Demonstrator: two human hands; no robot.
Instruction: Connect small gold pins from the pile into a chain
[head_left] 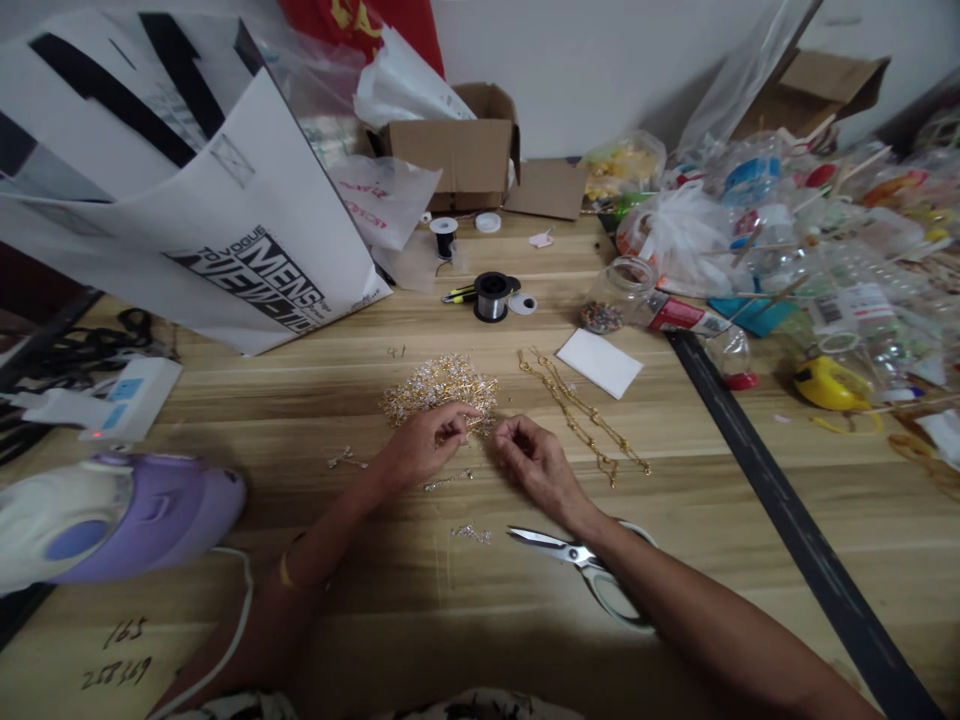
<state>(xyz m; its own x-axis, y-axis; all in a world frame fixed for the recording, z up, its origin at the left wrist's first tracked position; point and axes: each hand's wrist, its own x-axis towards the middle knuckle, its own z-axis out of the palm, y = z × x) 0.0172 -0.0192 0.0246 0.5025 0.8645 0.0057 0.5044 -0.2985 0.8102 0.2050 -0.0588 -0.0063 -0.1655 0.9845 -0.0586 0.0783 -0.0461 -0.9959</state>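
Note:
My left hand (426, 442) is at the front edge of a pile of gold and clear beaded pieces (431, 385), fingers pinched together. Just to its right, my right hand (534, 462) has its fingers curled in. Anything either hand holds is too small to make out. Short beaded pieces lie apart on the wood: one (448, 481) below my left hand, another (346, 458) left of it, and a small clear cluster (471, 534) nearer me. A gold chain (577, 410) stretches beyond my right hand. Scissors (574, 553) lie part-open, partly under my right forearm.
Spools of wire (491, 297) and dark thread (445, 240) stand at the back, near a white card (600, 362). A jar of beads (611, 300) and bagged clutter fill the right. At left are a large paper bag (225, 240), a power strip (131, 398) and a purple-white appliance (150, 510).

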